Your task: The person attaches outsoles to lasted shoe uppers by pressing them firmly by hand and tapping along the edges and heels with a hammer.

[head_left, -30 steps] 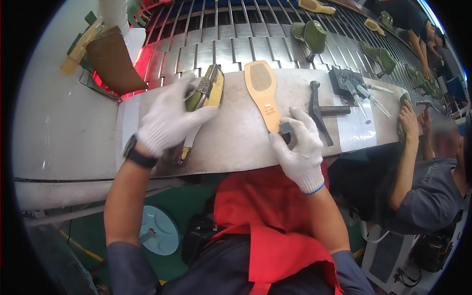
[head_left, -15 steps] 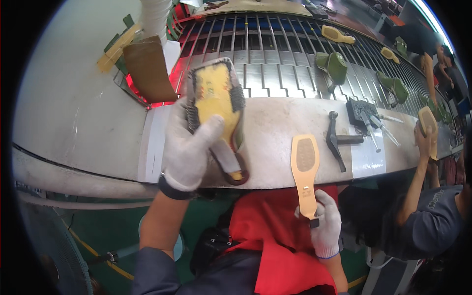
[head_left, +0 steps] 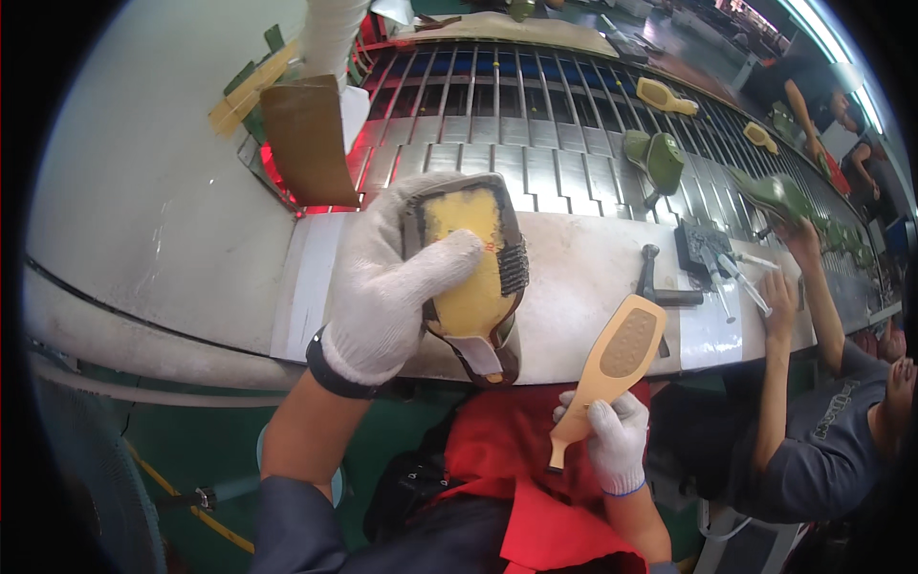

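Note:
My gloved left hand (head_left: 387, 287) is wrapped round a shoe upper (head_left: 464, 215), its underside facing up, with the thumb pressed on the yellow bottom. Dark frayed edging runs along its rim, and its heel end points toward me. Lower right, my gloved right hand (head_left: 615, 435) grips a tan shoe sole (head_left: 617, 354) by its narrow waist. The sole tilts, its wide forefoot with a brown textured patch up and right, its small dark-tipped heel down and left. Sole and upper are apart.
On the bench (head_left: 564, 249) lie a hammer (head_left: 650, 277), a dark block (head_left: 703, 247) and several syringes (head_left: 734, 277). Behind runs a slatted conveyor (head_left: 535, 143) with green shoes (head_left: 655, 163) and tan soles (head_left: 665, 97). A co-worker (head_left: 813, 411) at right touches a green shoe. A brown board (head_left: 311, 139) stands left.
The upper has moved right and nearer to me. My right hand has turned the sole from near upright to a rightward tilt. The co-worker's hand now reaches a green shoe.

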`<action>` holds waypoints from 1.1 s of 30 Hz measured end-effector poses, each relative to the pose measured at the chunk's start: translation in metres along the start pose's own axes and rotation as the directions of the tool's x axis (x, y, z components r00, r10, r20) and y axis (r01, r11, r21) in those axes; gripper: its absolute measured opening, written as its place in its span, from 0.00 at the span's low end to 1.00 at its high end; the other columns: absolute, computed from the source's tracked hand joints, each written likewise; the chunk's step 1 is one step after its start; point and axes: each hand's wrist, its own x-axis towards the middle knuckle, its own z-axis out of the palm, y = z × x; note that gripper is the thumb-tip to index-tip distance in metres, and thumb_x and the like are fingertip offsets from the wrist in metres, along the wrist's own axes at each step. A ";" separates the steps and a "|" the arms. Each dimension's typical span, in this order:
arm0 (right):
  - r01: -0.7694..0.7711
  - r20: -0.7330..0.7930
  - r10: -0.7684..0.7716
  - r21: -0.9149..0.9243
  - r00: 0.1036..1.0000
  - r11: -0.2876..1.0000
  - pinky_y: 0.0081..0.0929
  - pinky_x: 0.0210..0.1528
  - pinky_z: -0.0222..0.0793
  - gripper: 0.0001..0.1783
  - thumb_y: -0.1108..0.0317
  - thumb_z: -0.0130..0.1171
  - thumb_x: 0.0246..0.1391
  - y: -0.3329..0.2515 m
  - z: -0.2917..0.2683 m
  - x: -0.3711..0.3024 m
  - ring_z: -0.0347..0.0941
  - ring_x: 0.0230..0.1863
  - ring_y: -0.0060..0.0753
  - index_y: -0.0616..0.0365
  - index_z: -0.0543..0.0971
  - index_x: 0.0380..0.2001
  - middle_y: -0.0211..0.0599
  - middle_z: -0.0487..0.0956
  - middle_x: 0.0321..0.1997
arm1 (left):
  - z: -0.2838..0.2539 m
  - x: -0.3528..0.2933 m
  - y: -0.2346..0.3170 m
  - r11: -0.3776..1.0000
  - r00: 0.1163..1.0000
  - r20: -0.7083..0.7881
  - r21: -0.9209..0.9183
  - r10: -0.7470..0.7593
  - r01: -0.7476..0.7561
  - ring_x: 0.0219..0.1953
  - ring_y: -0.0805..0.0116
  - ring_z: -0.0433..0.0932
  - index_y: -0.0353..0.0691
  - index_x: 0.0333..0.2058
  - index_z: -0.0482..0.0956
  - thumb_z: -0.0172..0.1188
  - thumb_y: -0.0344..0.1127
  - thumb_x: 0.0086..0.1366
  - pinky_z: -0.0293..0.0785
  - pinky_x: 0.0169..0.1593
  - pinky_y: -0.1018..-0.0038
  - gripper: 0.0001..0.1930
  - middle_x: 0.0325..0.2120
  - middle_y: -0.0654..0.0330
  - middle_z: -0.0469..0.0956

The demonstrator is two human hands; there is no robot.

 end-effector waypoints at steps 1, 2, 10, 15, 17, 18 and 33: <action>0.002 -0.017 -0.002 -0.001 1.000 1.000 0.42 0.54 0.88 0.16 0.72 0.64 0.70 -0.003 0.004 0.000 0.90 0.45 0.44 0.75 0.82 0.53 0.56 0.90 0.48 | 0.005 -0.002 -0.002 1.000 1.000 0.013 -0.007 -0.009 0.009 0.57 0.64 0.84 0.28 0.67 0.72 0.67 0.23 0.70 0.83 0.62 0.65 0.28 0.56 0.52 0.83; 0.061 0.006 -0.061 -0.068 0.998 0.996 0.43 0.54 0.88 0.16 0.72 0.63 0.70 -0.007 0.006 0.000 0.90 0.46 0.45 0.76 0.83 0.53 0.56 0.90 0.47 | 0.013 -0.004 -0.005 0.998 1.000 -0.003 -0.057 0.018 -0.018 0.58 0.63 0.84 0.28 0.68 0.70 0.67 0.22 0.70 0.82 0.63 0.65 0.30 0.58 0.51 0.82; 0.120 0.253 -0.099 -0.067 0.962 0.991 0.38 0.49 0.87 0.17 0.70 0.64 0.70 -0.059 0.066 -0.021 0.89 0.45 0.38 0.75 0.84 0.52 0.51 0.90 0.46 | 0.022 -0.004 -0.009 0.997 0.983 0.183 -0.076 0.021 -0.007 0.65 0.45 0.82 0.34 0.63 0.72 0.65 0.26 0.68 0.80 0.69 0.47 0.26 0.64 0.35 0.79; 0.165 0.451 0.030 -0.387 0.892 0.907 0.22 0.33 0.76 0.11 0.71 0.66 0.70 -0.091 0.101 -0.007 0.80 0.29 0.16 0.67 0.89 0.49 0.32 0.89 0.31 | 0.026 -0.019 -0.007 0.994 0.942 0.318 -0.064 0.108 -0.092 0.65 0.43 0.83 0.33 0.68 0.72 0.64 0.25 0.73 0.81 0.69 0.47 0.26 0.64 0.36 0.79; 0.174 0.430 -0.020 -0.321 0.902 0.931 0.22 0.31 0.75 0.11 0.70 0.66 0.71 -0.081 0.103 -0.001 0.80 0.28 0.16 0.67 0.89 0.48 0.31 0.89 0.29 | 0.022 -0.019 -0.006 0.992 0.937 0.327 -0.004 0.122 -0.128 0.65 0.44 0.83 0.30 0.69 0.73 0.60 0.33 0.80 0.82 0.69 0.49 0.23 0.64 0.37 0.80; 0.185 0.401 -0.071 -0.254 0.913 0.949 0.21 0.30 0.74 0.12 0.68 0.65 0.72 -0.076 0.103 0.002 0.79 0.27 0.16 0.66 0.90 0.47 0.30 0.88 0.28 | 0.022 -0.016 -0.005 0.998 0.950 0.313 -0.067 0.010 0.011 0.65 0.44 0.83 0.29 0.68 0.74 0.56 0.39 0.83 0.82 0.69 0.50 0.24 0.63 0.37 0.81; 0.369 0.492 -0.161 -0.361 0.855 0.856 0.25 0.36 0.81 0.11 0.72 0.66 0.67 -0.081 0.109 -0.001 0.85 0.30 0.21 0.64 0.92 0.47 0.38 0.91 0.32 | 0.009 -0.024 -0.002 1.000 0.878 0.479 -0.023 0.014 -0.003 0.70 0.42 0.78 0.27 0.71 0.70 0.88 0.45 0.50 0.76 0.72 0.47 0.54 0.68 0.34 0.77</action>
